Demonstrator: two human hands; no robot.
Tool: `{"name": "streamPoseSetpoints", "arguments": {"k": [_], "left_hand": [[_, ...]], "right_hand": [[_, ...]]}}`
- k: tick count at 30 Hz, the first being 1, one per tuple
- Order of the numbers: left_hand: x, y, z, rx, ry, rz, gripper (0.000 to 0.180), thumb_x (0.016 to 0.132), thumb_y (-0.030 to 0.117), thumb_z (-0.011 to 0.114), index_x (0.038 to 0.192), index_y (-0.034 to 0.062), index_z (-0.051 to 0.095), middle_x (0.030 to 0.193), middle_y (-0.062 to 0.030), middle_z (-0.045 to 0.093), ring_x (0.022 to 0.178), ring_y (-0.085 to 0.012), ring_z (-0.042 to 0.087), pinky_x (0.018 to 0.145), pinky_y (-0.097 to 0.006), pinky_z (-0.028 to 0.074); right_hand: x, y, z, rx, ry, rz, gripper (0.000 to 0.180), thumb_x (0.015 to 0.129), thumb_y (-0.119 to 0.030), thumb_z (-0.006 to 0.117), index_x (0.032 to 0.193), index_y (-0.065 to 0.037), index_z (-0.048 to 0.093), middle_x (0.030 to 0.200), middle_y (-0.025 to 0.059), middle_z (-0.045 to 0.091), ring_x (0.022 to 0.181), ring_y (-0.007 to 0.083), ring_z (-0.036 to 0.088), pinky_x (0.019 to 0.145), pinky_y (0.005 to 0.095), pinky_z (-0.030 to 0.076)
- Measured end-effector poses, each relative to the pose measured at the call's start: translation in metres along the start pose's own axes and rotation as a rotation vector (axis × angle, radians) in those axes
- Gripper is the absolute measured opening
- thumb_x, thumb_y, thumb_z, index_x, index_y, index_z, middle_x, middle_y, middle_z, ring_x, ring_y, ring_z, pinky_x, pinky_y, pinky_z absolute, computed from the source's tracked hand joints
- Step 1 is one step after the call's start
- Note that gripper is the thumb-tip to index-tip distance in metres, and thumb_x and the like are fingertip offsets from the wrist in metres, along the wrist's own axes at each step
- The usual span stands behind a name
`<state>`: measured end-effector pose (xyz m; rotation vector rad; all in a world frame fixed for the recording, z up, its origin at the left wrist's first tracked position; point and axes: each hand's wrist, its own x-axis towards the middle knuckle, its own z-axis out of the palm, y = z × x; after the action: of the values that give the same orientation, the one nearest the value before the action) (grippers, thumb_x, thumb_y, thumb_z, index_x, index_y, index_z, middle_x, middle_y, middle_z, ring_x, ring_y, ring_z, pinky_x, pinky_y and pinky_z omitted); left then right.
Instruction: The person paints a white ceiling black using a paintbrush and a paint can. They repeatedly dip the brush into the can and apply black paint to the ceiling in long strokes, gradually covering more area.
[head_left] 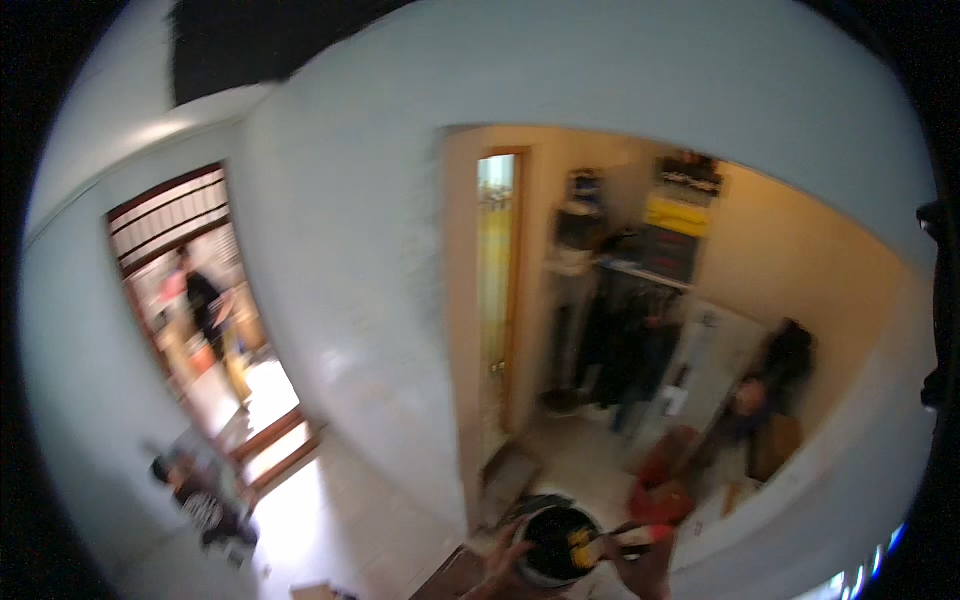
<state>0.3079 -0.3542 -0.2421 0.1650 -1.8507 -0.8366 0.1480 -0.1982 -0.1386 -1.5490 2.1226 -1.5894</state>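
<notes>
At the lower edge, a round black thing with a pale rim and a yellow patch (550, 540) is held up in front of me. Blur hides whether it is a bowl, a lid or something else. My left hand (503, 562) grips its left side, fingers bent round the rim. On its other side is my right hand (640, 572), closed and close to the yellow patch. A small dark thing with a pinkish-red end (657, 536) shows at the right fingers, too smeared to name.
A doorway (610, 300) opens ahead onto a room with hanging clothes (625, 340), stacked boxes (680, 220), a white panel (700, 375) and a red chair-like thing (662, 480). At left, one person (207, 505) is low by the wall; another (203, 300) stands beyond an outer door.
</notes>
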Motion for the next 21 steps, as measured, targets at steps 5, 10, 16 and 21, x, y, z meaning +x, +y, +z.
{"name": "streamPoseSetpoints", "arguments": {"k": [5, 10, 16, 21], "left_hand": [[0.022, -0.026, 0.051, -0.045, 0.121, 0.116, 0.106, 0.053, 0.034, 0.1, 0.138, 0.0196, 0.039, 0.148, -0.0272, 0.04, 0.131, -0.0466, 0.051, 0.107, -0.056, 0.049], [0.03, -0.039, 0.073, -0.249, 0.04, 0.175, 0.117, 0.049, 0.035, 0.101, 0.143, 0.0223, 0.033, 0.147, -0.0252, 0.039, 0.132, -0.0447, 0.05, 0.107, -0.057, 0.049], [-0.015, -0.038, 0.097, -0.439, -0.228, 0.187, 0.114, 0.056, 0.047, 0.098, 0.142, 0.0181, 0.029, 0.149, -0.0286, 0.034, 0.136, -0.0486, 0.043, 0.107, -0.061, 0.046], [-0.046, 0.008, 0.12, -0.521, -0.346, 0.247, 0.111, 0.056, 0.046, 0.099, 0.14, 0.0173, 0.033, 0.147, -0.0262, 0.039, 0.132, -0.0471, 0.047, 0.105, -0.061, 0.046]], "right_hand": [[0.024, -0.002, -0.032, -0.096, 0.173, 0.113, 0.027, 0.084, -0.027, 0.085, 0.084, -0.005, 0.069, 0.073, 0.009, 0.072, 0.063, 0.0193, 0.071, 0.057, 0.0331, 0.055], [0.016, -0.017, -0.042, -0.204, 0.3, 0.196, 0.03, 0.085, -0.033, 0.08, 0.082, -0.006, 0.066, 0.066, 0.0127, 0.065, 0.054, 0.0295, 0.06, 0.054, 0.0396, 0.049], [-0.08, -0.034, -0.035, -0.217, 0.677, 0.267, 0.025, 0.086, -0.024, 0.082, 0.085, -0.003, 0.07, 0.068, 0.0098, 0.068, 0.058, 0.0156, 0.066, 0.056, 0.0319, 0.053], [-0.157, -0.044, -0.038, 0.109, 1.037, 0.448, 0.022, 0.09, -0.019, 0.08, 0.09, 0.001, 0.07, 0.08, 0.008, 0.073, 0.068, 0.0148, 0.07, 0.06, 0.0319, 0.058]]}}
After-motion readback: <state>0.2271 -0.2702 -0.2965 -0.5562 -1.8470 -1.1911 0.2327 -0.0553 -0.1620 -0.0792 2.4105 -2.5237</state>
